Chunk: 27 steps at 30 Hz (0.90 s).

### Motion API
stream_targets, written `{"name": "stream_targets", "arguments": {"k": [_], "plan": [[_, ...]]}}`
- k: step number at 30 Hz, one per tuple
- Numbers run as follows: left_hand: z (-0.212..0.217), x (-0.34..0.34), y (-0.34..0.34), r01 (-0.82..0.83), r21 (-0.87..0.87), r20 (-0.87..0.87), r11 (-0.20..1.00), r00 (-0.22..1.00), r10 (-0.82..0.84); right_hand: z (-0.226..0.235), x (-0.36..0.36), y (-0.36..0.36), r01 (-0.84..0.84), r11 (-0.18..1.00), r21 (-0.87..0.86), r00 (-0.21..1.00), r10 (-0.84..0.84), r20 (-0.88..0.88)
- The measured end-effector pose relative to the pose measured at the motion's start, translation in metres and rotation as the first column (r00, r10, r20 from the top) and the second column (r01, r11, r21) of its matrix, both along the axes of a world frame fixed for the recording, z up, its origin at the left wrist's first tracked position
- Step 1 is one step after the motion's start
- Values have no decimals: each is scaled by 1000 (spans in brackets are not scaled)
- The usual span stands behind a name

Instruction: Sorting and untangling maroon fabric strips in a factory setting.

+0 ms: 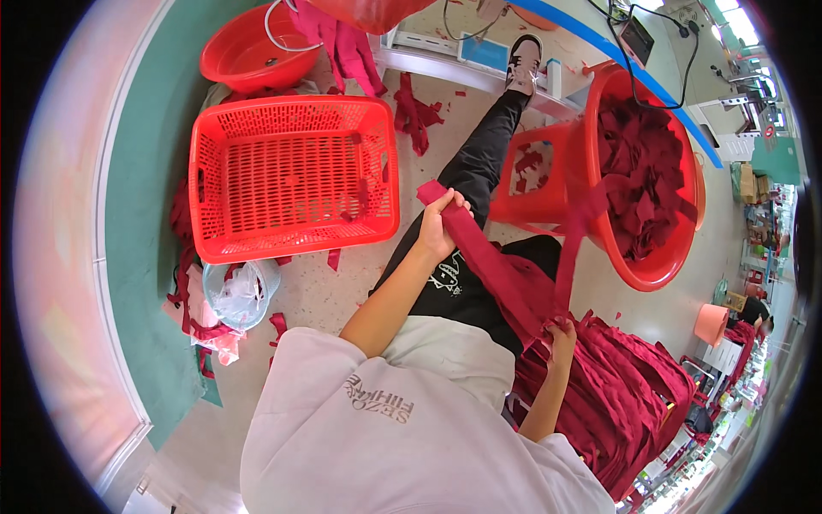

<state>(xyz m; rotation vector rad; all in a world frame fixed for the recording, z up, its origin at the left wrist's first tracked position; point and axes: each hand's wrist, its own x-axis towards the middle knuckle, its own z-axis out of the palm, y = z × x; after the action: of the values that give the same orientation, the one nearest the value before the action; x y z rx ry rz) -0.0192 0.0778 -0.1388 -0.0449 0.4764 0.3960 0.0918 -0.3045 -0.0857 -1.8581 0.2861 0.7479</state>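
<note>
A dark red fabric strip stretches across my lap. My left hand is closed on its far end, above my left thigh, with a short flap showing past the fingers. My right hand is closed on the strip's near end, beside a big pile of the same red fabric strips at my right. From the right hand a narrower length of red fabric runs up to the red plastic tub, where crumpled red fabric pieces are heaped.
An empty red slotted basket stands at the left. Behind it sits a red basin; below it, a light blue bin with a plastic bag. The tub rests on a red stool. A blue-edged table is at far right, with cables. Scraps litter the floor.
</note>
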Motion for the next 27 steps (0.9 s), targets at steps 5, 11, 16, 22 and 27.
{"name": "stream_targets", "arguments": {"k": [5, 11, 16, 22, 27], "plan": [[15, 3, 1, -53, -79, 0, 995, 999, 53, -21, -3, -32, 402, 911, -94, 914, -405, -12], [-16, -4, 5, -34, -189, 294, 981, 952, 89, -82, -37, -112, 838, 533, -115, 539, -842, 28], [-20, -1, 5, 33, -142, 263, 989, 965, 6, -137, -168, -175, 837, 511, -196, 412, -823, -391], [-14, 2, 9, 82, -96, 254, 992, 966, -55, -178, -172, -141, 868, 494, 44, 462, -773, -434], [-10, -3, 13, 67, -95, 203, 993, 978, -46, -233, -207, -197, 820, 505, 270, 573, -716, -400]]}}
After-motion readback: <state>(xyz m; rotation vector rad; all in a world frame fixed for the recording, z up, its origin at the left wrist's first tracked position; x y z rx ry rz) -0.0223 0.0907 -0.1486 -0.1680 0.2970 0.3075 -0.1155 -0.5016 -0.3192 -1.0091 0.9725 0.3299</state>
